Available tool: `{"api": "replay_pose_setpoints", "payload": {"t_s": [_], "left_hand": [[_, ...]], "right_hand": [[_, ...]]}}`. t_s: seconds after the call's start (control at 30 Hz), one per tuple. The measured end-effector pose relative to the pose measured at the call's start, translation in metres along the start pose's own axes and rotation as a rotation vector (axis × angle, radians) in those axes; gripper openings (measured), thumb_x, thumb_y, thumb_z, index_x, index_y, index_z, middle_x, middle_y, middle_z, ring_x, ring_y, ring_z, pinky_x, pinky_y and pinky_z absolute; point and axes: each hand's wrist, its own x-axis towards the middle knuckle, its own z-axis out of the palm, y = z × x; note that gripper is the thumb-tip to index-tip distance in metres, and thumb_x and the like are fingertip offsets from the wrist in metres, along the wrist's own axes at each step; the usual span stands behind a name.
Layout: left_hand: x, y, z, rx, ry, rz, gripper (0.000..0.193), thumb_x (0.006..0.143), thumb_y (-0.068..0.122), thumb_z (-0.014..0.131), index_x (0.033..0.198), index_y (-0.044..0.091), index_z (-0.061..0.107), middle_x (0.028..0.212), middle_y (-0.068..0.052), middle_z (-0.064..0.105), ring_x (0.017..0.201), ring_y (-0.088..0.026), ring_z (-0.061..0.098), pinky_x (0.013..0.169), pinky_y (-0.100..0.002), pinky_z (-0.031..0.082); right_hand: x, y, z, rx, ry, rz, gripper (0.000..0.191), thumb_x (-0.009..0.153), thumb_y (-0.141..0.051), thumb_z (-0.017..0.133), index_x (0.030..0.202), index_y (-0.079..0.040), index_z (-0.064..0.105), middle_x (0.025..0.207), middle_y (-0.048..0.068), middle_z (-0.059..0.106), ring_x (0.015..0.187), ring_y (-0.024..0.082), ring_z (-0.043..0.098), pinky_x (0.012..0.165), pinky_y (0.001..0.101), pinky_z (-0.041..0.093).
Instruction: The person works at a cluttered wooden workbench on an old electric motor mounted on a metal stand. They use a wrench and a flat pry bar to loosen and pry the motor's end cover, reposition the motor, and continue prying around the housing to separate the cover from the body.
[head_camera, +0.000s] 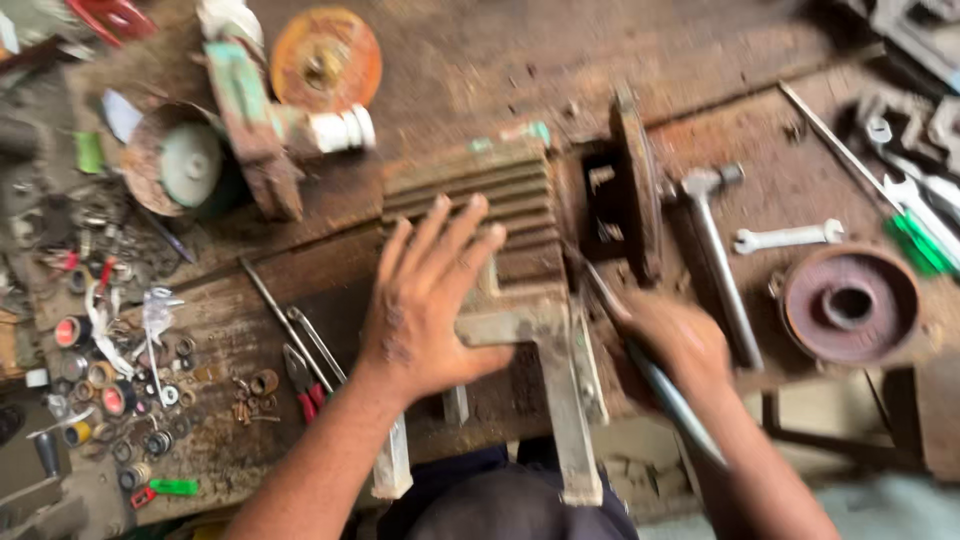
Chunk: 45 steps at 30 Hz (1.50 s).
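motor housing (500, 240) under left hand (425, 300); right hand (675, 345) grips rod (660, 385) beside it.

A repair workshop: a worn, grimy wooden workbench (480, 70) carries a finned motor housing (500, 215), spanners (787, 237), pliers (305, 385), a rusty pulley (850, 303) and scattered bearings (110, 385) near its left edge.

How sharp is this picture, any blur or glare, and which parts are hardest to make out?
Head view: motion blur smears the whole frame, worst on the right hand and its rod; the left hand on the finned motor housing is soft too. Lighting is even daylight, without glare or hard shadows; the small parts at left blur together.
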Motion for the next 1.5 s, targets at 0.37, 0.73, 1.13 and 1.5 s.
{"api": "replay_pose_setpoints", "payload": {"t_s": [0.37,0.73,1.13,1.5], "left_hand": [[-0.004,-0.002,0.002,-0.005,0.007,-0.010,0.107,0.053,0.048,0.092,0.146,0.013,0.053,0.163,-0.011,0.040,0.153,-0.040,0.035,0.123,-0.066,0.024],[-0.004,0.000,0.000,-0.041,-0.001,-0.015,0.106,0.051,0.046,0.093,0.145,0.011,0.055,0.161,-0.011,0.041,0.151,-0.040,0.035,0.121,-0.066,0.024],[-0.004,-0.003,0.004,-0.027,-0.005,-0.039,0.106,0.050,0.046,0.094,0.144,0.013,0.056,0.161,-0.010,0.041,0.150,-0.038,0.035,0.121,-0.066,0.024],[-0.005,-0.005,0.006,-0.030,-0.009,-0.039,0.106,0.052,0.046,0.095,0.145,0.014,0.056,0.160,-0.010,0.040,0.150,-0.038,0.035,0.121,-0.067,0.023]], "right_hand": [[-0.008,0.033,0.020,0.075,-0.104,0.250,0.030,0.095,-0.008,0.070,0.123,-0.004,0.060,0.112,0.017,0.075,0.101,0.033,0.074,0.086,0.0404,0.057],[0.006,-0.026,0.000,0.240,0.204,0.248,0.017,0.097,-0.003,0.070,0.111,-0.001,0.059,0.105,0.011,0.070,0.090,0.017,0.071,0.078,0.0269,0.057],[-0.012,-0.055,-0.029,0.369,0.156,0.597,0.022,0.098,-0.003,0.068,0.116,0.006,0.058,0.097,0.014,0.071,0.087,0.016,0.071,0.076,0.0273,0.058],[-0.012,-0.048,-0.017,0.172,0.371,0.139,0.035,0.104,-0.029,0.066,0.120,0.001,0.057,0.108,0.017,0.073,0.088,0.022,0.075,0.078,0.0299,0.062]]}}
